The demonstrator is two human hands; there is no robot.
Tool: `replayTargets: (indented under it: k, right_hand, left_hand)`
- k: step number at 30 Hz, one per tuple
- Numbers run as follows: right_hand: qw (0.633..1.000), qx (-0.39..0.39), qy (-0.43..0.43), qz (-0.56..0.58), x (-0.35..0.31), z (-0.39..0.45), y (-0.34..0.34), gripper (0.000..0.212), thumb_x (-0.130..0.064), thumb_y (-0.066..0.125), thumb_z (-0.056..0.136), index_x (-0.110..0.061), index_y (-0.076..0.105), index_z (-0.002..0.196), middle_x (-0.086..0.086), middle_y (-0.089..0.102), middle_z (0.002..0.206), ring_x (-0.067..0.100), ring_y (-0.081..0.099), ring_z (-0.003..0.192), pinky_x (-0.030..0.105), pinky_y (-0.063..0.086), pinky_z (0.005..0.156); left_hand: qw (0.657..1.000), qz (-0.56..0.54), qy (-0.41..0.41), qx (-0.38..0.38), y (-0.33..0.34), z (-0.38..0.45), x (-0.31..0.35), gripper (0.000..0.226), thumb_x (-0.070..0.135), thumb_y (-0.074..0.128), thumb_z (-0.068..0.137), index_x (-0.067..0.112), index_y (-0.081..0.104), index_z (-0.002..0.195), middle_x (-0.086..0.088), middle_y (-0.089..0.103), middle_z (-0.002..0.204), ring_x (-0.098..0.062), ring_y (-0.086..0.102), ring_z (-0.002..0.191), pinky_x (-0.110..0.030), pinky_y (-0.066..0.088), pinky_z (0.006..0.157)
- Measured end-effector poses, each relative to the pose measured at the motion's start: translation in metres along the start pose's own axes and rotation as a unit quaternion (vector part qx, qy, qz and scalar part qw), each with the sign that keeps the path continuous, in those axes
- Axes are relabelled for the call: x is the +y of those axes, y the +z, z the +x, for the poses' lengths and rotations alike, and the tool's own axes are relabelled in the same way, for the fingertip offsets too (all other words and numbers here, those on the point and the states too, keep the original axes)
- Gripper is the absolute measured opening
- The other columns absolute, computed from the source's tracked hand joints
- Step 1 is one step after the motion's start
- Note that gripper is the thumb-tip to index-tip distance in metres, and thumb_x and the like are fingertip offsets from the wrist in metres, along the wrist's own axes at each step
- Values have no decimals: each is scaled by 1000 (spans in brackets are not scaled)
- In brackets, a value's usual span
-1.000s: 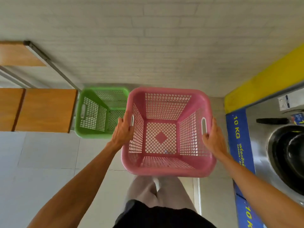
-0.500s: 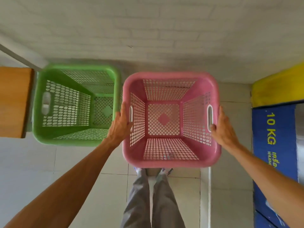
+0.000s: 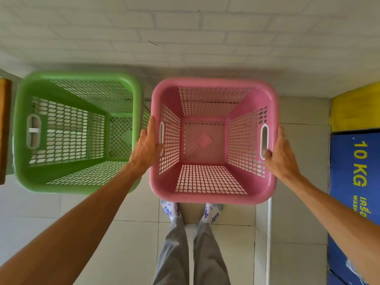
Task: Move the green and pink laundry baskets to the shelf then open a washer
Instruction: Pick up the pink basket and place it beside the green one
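Note:
An empty pink laundry basket (image 3: 207,194) is straight below me, close to the white brick wall. My left hand (image 3: 147,146) grips its left rim by the handle slot. On the right rim, my right hand (image 3: 280,156) holds on with the thumb hooked into the handle slot. An empty green laundry basket (image 3: 33,175) stands just left of the pink one, almost touching it. I cannot tell whether the pink basket rests on the floor or hangs just above it.
A wooden shelf edge (image 3: 3,130) shows at the far left beside the green basket. A blue and yellow washer panel (image 3: 353,161) marked 10 KG stands at the right. My legs and socked feet (image 3: 170,210) are on the tiled floor under the pink basket.
The view has tilted down and closed in on the wall. The pink basket has come down next to the green basket, and the washer drum has left the view.

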State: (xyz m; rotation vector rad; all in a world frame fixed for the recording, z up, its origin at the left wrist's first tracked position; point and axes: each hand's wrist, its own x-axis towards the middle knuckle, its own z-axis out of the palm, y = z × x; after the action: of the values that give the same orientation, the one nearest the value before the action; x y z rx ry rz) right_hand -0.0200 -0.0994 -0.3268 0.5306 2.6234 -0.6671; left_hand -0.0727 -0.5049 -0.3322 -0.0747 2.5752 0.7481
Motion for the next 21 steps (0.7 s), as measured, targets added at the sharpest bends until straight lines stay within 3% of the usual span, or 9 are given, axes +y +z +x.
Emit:
replayTargets:
  k: [3,12,18,21]
  right_hand:
    - [1000,0,12,-10,-3,1,0,93,-7,66,94,-29,4,161,23,49,133,35,69,74,48,61,50]
    - [1000,-1,31,-3,-5,-1,1,97,-1,66,93,-31,2,161,23,50,125,26,66,61,45,60,45]
    - [999,-29,28,-29,-8,-5,-11,99,-15,73,91,-24,3,161,24,50,134,38,71,82,53,62,60]
    - [998,-23,28,-54,-18,-17,-29,100,-24,74,91,-16,4,161,26,42,146,44,65,109,52,60,78]
  left_hand:
    - [1000,-5,-3,-12,-3,6,2,102,11,71,89,23,-1,162,-22,51,126,-34,58,102,-51,57,83]
    - [999,5,-17,-32,-5,11,6,103,16,69,89,29,-5,161,-21,50,128,-39,61,100,-58,58,80]
    - [998,24,-32,-47,-14,6,13,98,25,69,92,26,-2,161,-21,43,135,-38,63,96,-57,59,76]
    - [996,57,-30,-59,-31,-9,25,97,37,67,93,21,0,161,-23,35,148,-42,64,104,-60,58,79]
